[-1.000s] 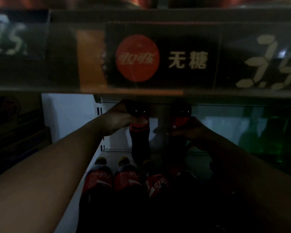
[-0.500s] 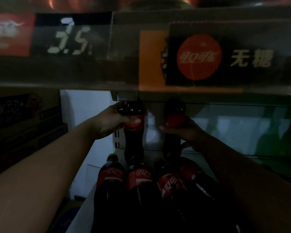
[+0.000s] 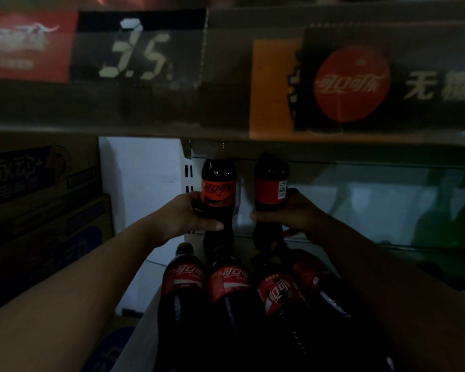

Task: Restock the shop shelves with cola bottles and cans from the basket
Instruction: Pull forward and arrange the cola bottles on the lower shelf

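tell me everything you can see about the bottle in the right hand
The right-hand bottle is a dark cola bottle, plastic by its look, with a red label wrapped round its middle; a small white barcode panel faces right. It stands upright at the back of the shelf, its top hidden in shadow under the shelf above. The right hand grips its lower half, fingers curled round the front. It stands beside, and apart from, the bottle in the left hand. Whether its base rests on the shelf cannot be told.

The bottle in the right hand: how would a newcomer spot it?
Look under the shelf edge strip with the red round cola sign. Two upright cola bottles are held at the back; it is the right one, in the right hand. Its label shows a barcode, not the logo.
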{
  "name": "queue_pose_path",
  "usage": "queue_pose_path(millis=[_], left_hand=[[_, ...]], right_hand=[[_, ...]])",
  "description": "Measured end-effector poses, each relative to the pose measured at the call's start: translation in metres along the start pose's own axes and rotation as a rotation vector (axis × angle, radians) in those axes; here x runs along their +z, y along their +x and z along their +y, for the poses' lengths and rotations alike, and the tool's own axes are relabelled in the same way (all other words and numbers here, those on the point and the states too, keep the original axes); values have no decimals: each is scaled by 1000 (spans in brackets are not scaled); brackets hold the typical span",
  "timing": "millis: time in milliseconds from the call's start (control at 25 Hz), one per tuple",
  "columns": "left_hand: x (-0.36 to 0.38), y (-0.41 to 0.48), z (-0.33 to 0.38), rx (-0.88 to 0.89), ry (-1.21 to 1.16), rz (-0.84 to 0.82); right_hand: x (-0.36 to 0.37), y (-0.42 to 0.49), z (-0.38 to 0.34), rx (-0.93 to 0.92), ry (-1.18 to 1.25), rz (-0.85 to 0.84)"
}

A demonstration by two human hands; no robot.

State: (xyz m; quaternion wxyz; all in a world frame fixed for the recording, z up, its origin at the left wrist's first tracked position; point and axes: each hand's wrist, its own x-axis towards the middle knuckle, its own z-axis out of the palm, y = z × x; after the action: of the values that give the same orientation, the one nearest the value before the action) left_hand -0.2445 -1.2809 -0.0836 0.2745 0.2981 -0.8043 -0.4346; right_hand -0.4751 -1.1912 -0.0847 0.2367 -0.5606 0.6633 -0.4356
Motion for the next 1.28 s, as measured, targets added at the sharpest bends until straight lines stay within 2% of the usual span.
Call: queue_pose_path(millis=[120, 240, 320, 480, 640, 880, 1040, 1280], left_hand=[[4, -2, -11, -15, 5, 36], [6, -1, -13, -17, 29, 94], [8, 0, -13, -17, 26, 97], [10, 0, -13, -35, 55, 112], [12, 0, -12, -23, 93, 111], [11, 3, -18, -24, 102, 91], [12, 3, -20, -18, 90, 88], [11, 2, -15, 6, 71, 43]], right_hand=[[-5, 3, -1, 2, 66, 46], [12, 14, 3, -45, -46, 150], [18, 27, 17, -47, -72, 139], [12, 13, 2, 6, -110, 8], [18, -1, -1, 15, -165, 120], [12, -13, -4, -99, -11, 27], [21, -3, 5, -106, -108, 115], [12, -13, -3, -114, -93, 37]])
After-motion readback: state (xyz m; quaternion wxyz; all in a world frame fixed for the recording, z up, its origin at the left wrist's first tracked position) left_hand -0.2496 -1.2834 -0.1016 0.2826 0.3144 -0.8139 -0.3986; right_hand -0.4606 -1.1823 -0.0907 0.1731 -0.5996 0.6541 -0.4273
